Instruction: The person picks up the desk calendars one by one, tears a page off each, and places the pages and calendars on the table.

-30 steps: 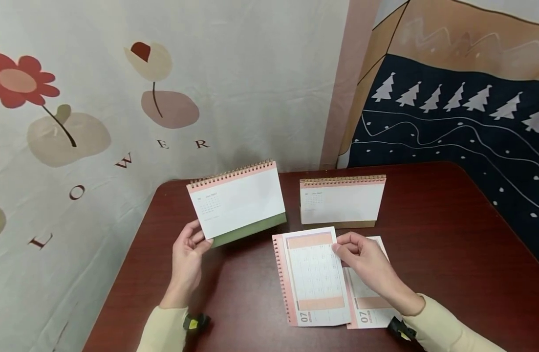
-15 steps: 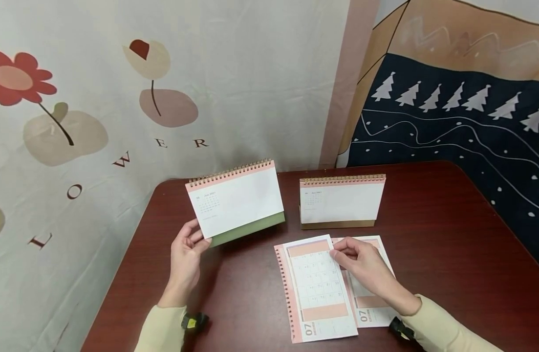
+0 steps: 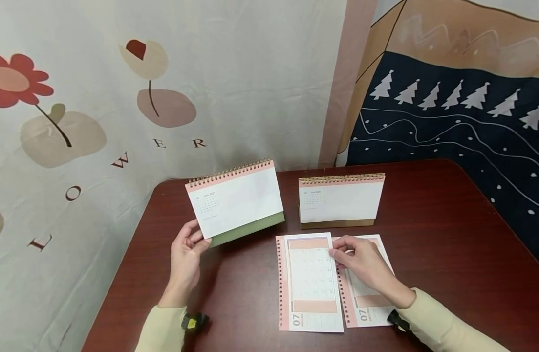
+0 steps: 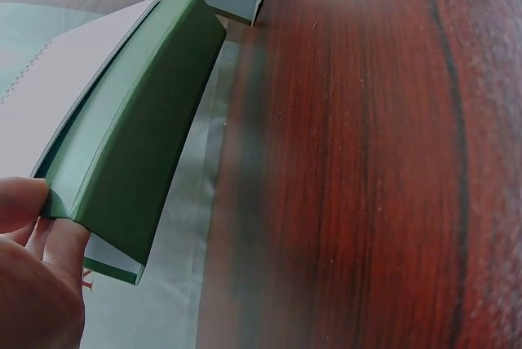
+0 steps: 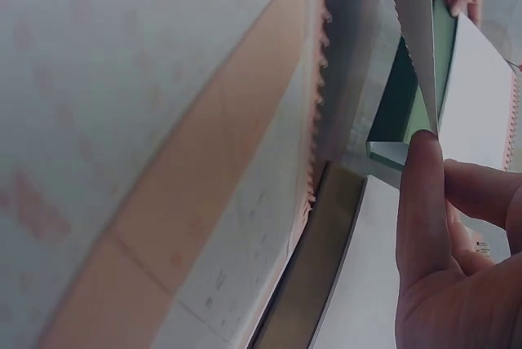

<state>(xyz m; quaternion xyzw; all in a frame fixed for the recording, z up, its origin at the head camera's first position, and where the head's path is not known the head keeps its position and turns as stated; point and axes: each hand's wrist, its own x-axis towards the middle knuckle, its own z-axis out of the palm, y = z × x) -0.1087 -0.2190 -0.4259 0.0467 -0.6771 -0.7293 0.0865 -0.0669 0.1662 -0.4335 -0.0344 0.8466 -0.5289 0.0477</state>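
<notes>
My left hand [image 3: 185, 261] grips the lower left corner of a desk calendar [image 3: 238, 203] with a green base, holding it tilted above the table. In the left wrist view, the thumb lies on the front of its green base [image 4: 147, 129] and fingers are behind. My right hand [image 3: 368, 264] pinches the right edge of a loose calendar page [image 3: 313, 281] marked 07, its punched holes along the left. A second 07 page [image 3: 370, 313] lies on the table, partly covered by that hand. Thumb and finger meet on the thin page edge [image 5: 420, 39] in the right wrist view.
Another desk calendar [image 3: 341, 200] with a brown base stands upright behind the pages. All this is on a dark red wooden table [image 3: 463, 234]. A printed cloth [image 3: 260, 88] hangs along the table's back and left.
The page in my right hand has come down, tilted, then straightened beside the second page, uncovering more of that one's punched edge. My left hand and the green-based calendar have barely moved.
</notes>
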